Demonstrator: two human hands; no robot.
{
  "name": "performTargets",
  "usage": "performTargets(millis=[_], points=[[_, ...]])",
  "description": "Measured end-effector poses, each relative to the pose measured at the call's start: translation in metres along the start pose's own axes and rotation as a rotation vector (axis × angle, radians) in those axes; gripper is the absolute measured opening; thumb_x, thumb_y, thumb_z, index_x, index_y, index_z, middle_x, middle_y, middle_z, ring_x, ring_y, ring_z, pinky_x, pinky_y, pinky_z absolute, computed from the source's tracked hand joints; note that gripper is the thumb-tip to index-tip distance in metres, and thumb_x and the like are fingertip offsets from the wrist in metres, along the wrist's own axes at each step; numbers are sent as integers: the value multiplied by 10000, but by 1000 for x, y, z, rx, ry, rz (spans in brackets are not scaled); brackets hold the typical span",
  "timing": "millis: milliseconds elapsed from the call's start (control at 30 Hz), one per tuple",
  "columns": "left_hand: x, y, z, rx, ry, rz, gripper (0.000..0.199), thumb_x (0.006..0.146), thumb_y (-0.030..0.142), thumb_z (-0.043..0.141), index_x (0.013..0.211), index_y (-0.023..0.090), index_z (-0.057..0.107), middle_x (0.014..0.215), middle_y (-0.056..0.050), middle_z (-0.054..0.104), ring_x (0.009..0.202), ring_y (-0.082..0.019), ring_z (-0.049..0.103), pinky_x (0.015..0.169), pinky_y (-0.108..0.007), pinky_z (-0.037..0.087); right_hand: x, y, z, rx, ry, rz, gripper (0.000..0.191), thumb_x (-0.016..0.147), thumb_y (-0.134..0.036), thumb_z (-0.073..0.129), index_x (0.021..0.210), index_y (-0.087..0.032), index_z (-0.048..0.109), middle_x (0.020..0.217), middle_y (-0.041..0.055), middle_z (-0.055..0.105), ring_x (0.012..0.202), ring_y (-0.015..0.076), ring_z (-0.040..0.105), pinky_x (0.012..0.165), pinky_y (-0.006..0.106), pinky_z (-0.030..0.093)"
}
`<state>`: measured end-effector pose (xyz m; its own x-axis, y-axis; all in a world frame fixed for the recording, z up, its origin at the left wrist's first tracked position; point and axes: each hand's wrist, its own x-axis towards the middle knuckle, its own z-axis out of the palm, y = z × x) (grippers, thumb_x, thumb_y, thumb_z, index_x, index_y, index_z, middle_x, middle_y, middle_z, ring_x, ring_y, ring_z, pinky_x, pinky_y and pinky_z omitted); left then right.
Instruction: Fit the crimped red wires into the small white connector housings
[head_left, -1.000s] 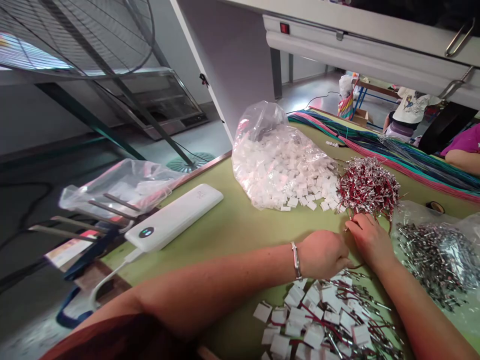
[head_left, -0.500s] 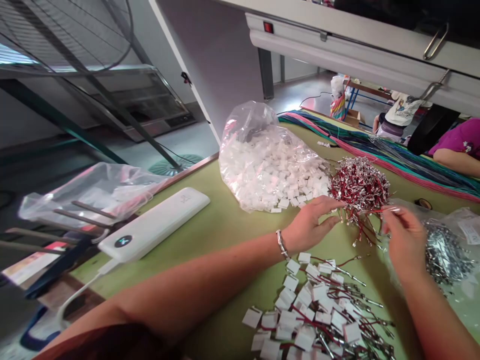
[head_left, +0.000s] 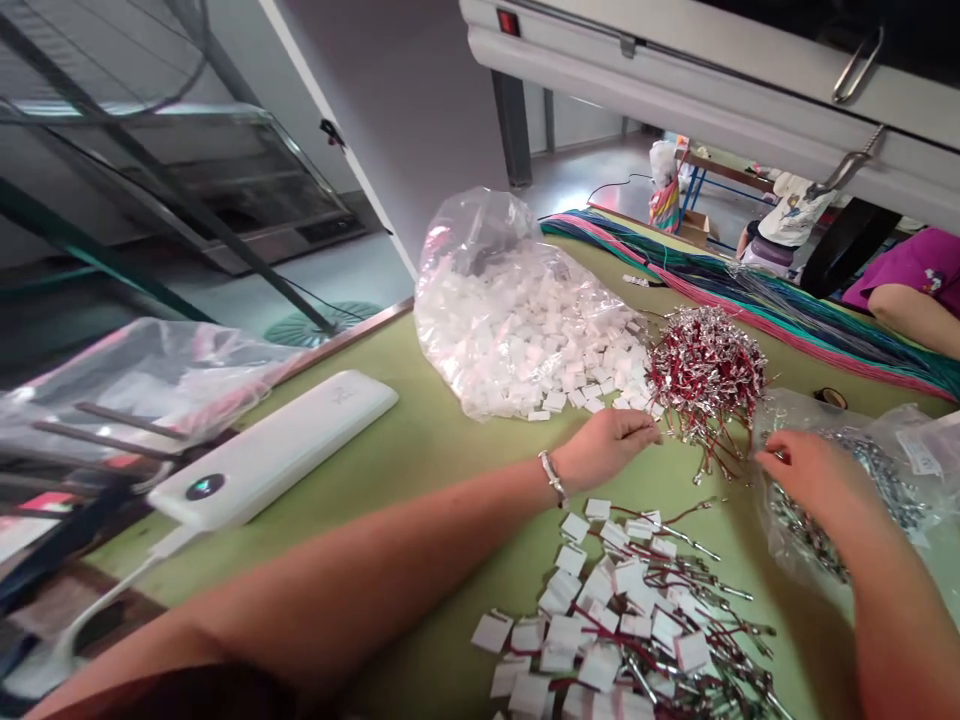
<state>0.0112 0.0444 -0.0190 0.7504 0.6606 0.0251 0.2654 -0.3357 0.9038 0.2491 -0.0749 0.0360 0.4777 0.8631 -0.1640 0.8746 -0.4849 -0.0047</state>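
My left hand (head_left: 609, 447), with a bracelet at the wrist, is closed in a pinch just left of a heap of short red wires with metal terminals (head_left: 705, 365). Whatever lies between its fingertips is too small to make out. To the right of the heap, my right hand (head_left: 821, 480) has its fingers curled together above a clear bag of metal pieces (head_left: 896, 485); I cannot see what they hold. Nearer to me lie several white connectors with red wires (head_left: 592, 610), some ending in metal sleeves. A clear bag of white connector housings (head_left: 517, 320) spills open beyond my left hand.
A white power bank (head_left: 285, 450) with a cable lies at the left of the green table (head_left: 420, 440). Long coloured wire bundles (head_left: 750, 290) run along the back. A roll of tape (head_left: 830, 398) sits behind my right hand. Another person's arm (head_left: 919, 315) rests at far right.
My left fingers have closed from a looser, spread pose. My right hand has moved away from the wire heap, down over the bag of metal pieces. The view has shifted slightly right.
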Motion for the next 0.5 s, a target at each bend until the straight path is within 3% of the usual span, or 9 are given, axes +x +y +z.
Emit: performTargets(millis=[67, 267, 400, 500], points=[[1, 2, -1, -56, -12, -66, 226, 878, 250, 472, 778, 142, 644, 648, 11, 608, 533, -69, 453, 524, -186, 382, 10, 20, 9, -113, -87, 11, 162, 760, -375, 607, 689, -236, 653, 674, 46, 673, 585, 202, 584, 511, 281, 305], [-1, 4, -1, -119, -12, -149, 287, 878, 317, 496, 772, 123, 681, 573, 28, 528, 468, -57, 348, 463, -196, 295, 31, 42, 30, -49, -86, -142, 138, 763, -291, 577, 663, -235, 655, 661, 31, 677, 580, 184, 598, 533, 275, 332], [0, -2, 3, -216, -9, -127, 281, 851, 354, 546, 758, 129, 686, 557, 30, 526, 480, -58, 376, 476, -196, 300, 27, 38, 17, -95, 99, -73, 185, 817, -338, 523, 742, -238, 659, 661, 50, 680, 538, 207, 574, 495, 290, 315], [1, -6, 7, -249, -6, -99, 293, 828, 355, 574, 651, 129, 636, 541, 30, 526, 479, -55, 375, 475, -198, 296, 12, 13, 13, -42, 261, -50, 218, 853, -322, 464, 862, -221, 656, 625, 58, 671, 487, 211, 552, 476, 298, 320]])
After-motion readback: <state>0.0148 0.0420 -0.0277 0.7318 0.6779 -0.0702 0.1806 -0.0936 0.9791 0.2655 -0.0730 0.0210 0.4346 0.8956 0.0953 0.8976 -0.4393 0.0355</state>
